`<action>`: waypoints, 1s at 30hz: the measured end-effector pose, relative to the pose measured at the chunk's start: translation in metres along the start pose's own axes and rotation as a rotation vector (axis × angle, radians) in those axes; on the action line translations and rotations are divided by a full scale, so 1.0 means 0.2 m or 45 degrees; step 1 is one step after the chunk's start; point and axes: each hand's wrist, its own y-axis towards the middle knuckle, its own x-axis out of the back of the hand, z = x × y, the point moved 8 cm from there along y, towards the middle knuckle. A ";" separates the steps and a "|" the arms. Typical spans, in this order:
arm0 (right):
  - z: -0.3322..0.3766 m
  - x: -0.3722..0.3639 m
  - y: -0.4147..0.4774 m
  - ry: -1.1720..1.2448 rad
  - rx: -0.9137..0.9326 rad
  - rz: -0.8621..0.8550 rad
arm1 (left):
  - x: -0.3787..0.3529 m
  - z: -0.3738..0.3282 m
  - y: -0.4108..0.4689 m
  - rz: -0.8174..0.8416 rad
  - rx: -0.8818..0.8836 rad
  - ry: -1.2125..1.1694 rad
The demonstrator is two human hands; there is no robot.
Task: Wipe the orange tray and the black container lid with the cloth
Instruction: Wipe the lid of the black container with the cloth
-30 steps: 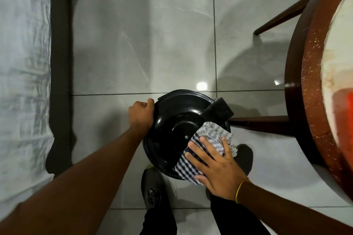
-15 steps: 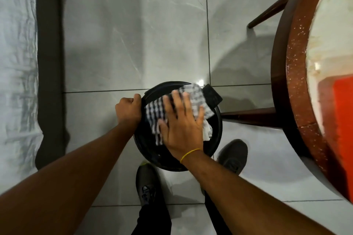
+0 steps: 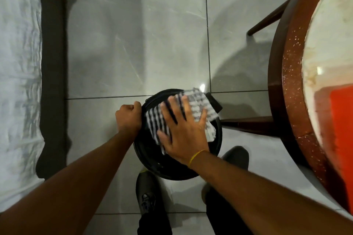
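I hold the round black container lid in the air over the floor, in front of my legs. My left hand is shut on its left rim. My right hand lies flat with spread fingers on the checked black-and-white cloth, pressing it against the upper part of the lid. A black tab of the lid sticks out at its upper right. The orange tray lies on the round table at the right edge, only partly in view.
A round table with a dark brown wooden rim and pale top stands at the right, its legs reaching over the grey tiled floor. A white sheeted bed runs along the left. My dark shoes are below the lid.
My right hand slid the cloth from the lid's lower right up to its upper middle. My left hand kept its grip on the rim. The view drifted slightly.
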 end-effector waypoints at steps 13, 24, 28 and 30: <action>0.02 -0.06 -0.20 -0.371 1.427 0.452 | -0.01 0.03 0.01 0.024 0.038 0.001; 0.11 -0.02 -0.09 0.043 0.308 -0.022 | -0.05 0.05 0.02 0.117 0.063 0.077; -0.02 0.04 -0.01 0.091 -0.300 -0.129 | -0.01 0.03 0.00 0.026 0.079 0.051; -0.12 0.08 0.00 0.112 -0.559 -0.169 | 0.00 0.01 -0.01 -0.007 0.084 0.033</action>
